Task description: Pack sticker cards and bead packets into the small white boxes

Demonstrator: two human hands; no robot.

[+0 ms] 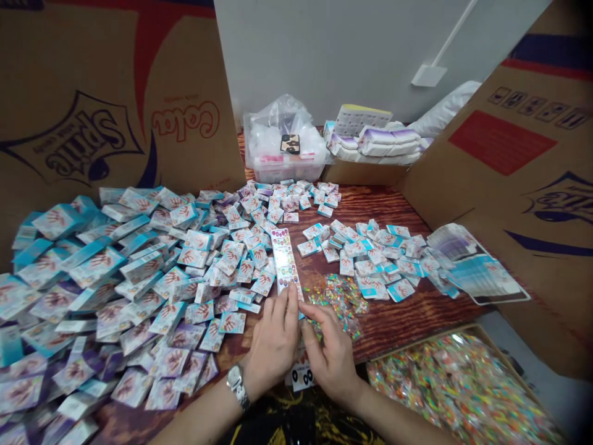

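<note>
A long white sticker sheet (284, 256) with rows of small coloured pictures lies lengthwise ahead of my hands. My left hand (274, 337), a metal watch at its wrist, has its fingers closed together over the sheet's near end; its thumb is hidden. Close beside it is my right hand (331, 349), thumb and index finger bent in at that same end. A bit of light blue shows between the hands, but what it belongs to is covered. Below them sits a white card with black ovals (302, 377). Small clear packets of coloured beads (343, 303) lie just beyond my right hand.
Small printed boxes (139, 266) pile up on the left; more boxes (370, 247) lie right of centre, by flat cartons (482, 272). An open box of packets (445, 383) stands lower right. Large cardboard boxes (185, 62) flank the table; a plastic tub (287, 157) stands behind.
</note>
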